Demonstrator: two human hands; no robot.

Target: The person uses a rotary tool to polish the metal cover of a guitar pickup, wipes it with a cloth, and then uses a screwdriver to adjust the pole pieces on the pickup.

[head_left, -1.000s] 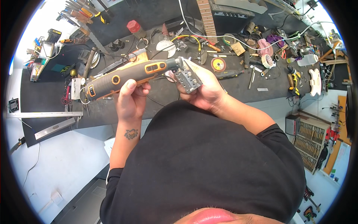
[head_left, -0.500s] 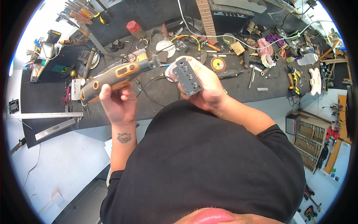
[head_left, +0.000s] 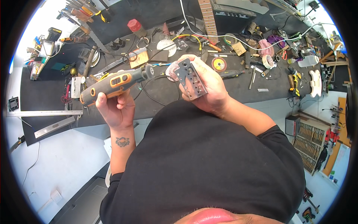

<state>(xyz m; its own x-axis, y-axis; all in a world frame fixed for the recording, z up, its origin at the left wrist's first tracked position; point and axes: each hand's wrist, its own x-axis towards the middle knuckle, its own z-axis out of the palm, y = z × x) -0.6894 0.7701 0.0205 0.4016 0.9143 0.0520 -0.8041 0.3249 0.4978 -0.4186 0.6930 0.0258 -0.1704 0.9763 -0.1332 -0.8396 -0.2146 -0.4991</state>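
Remotely, I have the left hand [head_left: 118,108] grasping the rotary tool [head_left: 106,86] from below and the right hand [head_left: 213,87] clasping the plate [head_left: 192,80] near the counter's [head_left: 242,91] near edge, seemingly apart so the tool's tip [head_left: 149,71] clears the plate's holed face.

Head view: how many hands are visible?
2: the left hand, holding a grey-and-orange rotary tool, and the right hand, holding a metal plate with holes. Both are partly covered.
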